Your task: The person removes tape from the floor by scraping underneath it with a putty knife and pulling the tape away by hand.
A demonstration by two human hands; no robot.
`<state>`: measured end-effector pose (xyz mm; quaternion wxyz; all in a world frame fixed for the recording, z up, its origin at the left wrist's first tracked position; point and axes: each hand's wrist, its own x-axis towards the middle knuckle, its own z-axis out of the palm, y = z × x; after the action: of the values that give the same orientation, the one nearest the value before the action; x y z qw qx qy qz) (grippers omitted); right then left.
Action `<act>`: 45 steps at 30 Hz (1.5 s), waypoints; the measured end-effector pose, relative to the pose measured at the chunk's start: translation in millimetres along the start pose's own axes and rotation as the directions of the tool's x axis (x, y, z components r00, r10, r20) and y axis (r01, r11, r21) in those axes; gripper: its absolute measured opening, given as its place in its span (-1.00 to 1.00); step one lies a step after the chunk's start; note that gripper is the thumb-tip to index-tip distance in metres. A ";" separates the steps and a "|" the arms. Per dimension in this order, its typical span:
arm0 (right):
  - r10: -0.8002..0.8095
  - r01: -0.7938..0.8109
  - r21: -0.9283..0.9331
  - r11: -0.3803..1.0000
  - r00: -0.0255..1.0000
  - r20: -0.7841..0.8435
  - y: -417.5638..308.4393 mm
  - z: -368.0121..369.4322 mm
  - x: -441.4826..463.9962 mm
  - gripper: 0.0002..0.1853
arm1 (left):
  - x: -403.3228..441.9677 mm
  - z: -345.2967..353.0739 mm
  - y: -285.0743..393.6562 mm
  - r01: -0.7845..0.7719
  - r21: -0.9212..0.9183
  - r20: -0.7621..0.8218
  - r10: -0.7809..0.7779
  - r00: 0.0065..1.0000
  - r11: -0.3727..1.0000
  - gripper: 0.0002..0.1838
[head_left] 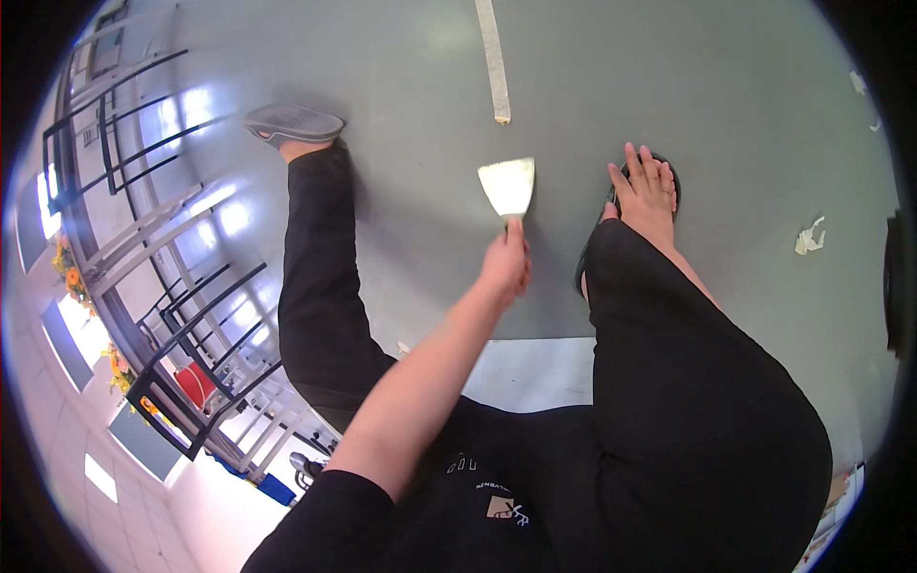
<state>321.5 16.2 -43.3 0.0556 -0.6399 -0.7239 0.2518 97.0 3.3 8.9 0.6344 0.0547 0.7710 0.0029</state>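
Observation:
A putty knife (508,184) with a wide pale blade is gripped by its handle in my left hand (506,261), the fingers wrapped round it. The blade points away from me, over the grey floor (411,210). Beyond the blade, a strip of whitish tape (493,62) runs along the floor, its near end frayed and apart from the blade. My right hand (650,196) rests open above my right shoe (676,181), fingers stretched and slightly spread, with nothing in it. Part of my right forearm is hidden behind my bent knee.
My left leg (320,239) stretches out at the left, its foot in a grey shoe (296,122). A crumpled white scrap (810,236) lies on the floor at the right. Metal-framed tables (143,248) and a red object (194,384) stand along the left side.

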 end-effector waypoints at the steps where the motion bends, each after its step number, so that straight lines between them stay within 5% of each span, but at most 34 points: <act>1: 0.000 0.000 -0.001 1.000 1.000 -0.005 -0.6 0.5 1.4 -0.39 | 10.7 -2.4 24.2 -0.034 -0.034 -0.006 0.034 0.999 0.999 -0.48; 5: 0.004 -0.004 0.004 1.000 1.000 -0.003 0.6 2.0 2.0 -0.39 | 22.7 -17.6 95.2 0.075 0.046 0.022 -0.076 0.997 0.996 -0.49; 8: 0.005 -0.005 0.010 1.000 1.000 0.000 2.0 5.1 6.8 -0.39 | 18.7 -34.7 86.7 -0.093 0.105 -0.005 0.094 0.996 0.990 -0.48; 15: 0.010 -0.010 0.010 1.000 1.000 0.030 1.0 1.5 6.7 -0.39 | -14.5 -24.4 -73.5 0.202 0.018 0.066 -0.203 0.977 0.979 -0.42; 20: -0.032 0.031 0.030 0.999 0.999 0.029 5.0 1.0 5.8 -0.37 | -53.1 -27.1 -77.3 0.296 -0.131 0.092 -0.285 0.954 0.946 -0.44; 23: -0.137 0.151 0.126 0.980 0.984 -0.112 26.9 14.4 1.1 -0.35 | -86.2 -44.9 -43.5 0.004 -0.042 0.146 0.002 0.989 0.999 -0.55; 26: -0.072 0.079 0.052 0.996 0.991 -0.114 61.6 25.4 -17.5 -0.33 | -143.4 -73.4 -18.3 -0.250 -0.049 0.138 0.255 0.957 0.967 -0.59; 30: -0.123 0.119 -0.060 0.991 0.989 -0.080 75.8 -16.6 -31.8 -0.34 | -227.2 -131.2 -31.4 -0.584 -0.040 -0.180 0.569 0.802 0.811 -0.72; 33: -0.130 0.129 -0.052 0.990 0.992 -0.007 84.5 -54.6 -51.9 -0.34 | -257.8 -187.7 -77.5 -0.755 -0.082 -0.458 0.648 0.609 0.651 -0.75; 36: -0.108 0.110 -0.028 0.994 0.992 0.060 79.0 -82.4 -78.6 -0.34 | -271.4 -240.9 -128.1 -0.845 -0.224 -0.666 0.557 0.496 0.485 -0.79; 39: -0.066 0.066 0.002 0.998 0.992 0.105 62.1 -104.1 -98.8 -0.35 | -247.2 -286.2 -184.7 -0.822 -0.387 -0.634 0.526 0.567 0.418 -0.70; 41: -0.030 0.027 0.022 0.999 0.990 0.136 48.2 -118.5 -112.0 -0.35 | -213.5 -296.3 -209.6 -0.595 -0.615 -0.516 0.306 0.800 0.518 -0.71; 43: 0.013 -0.022 0.049 0.999 0.985 0.174 37.1 -126.2 -124.2 -0.35 | -166.1 -296.5 -244.3 -0.482 -0.661 -0.217 0.469 0.856 0.575 -0.63; 45: 0.078 -0.098 0.078 0.992 0.970 0.229 30.4 -129.0 -145.9 -0.35 | -132.8 -289.9 -271.1 -0.459 -0.642 -0.181 0.461 0.869 0.614 -0.63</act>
<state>426.3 -83.5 90.6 -0.0098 -0.6356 -0.6845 0.3570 -183.4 -259.0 175.3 0.5895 0.0199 0.6769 0.4404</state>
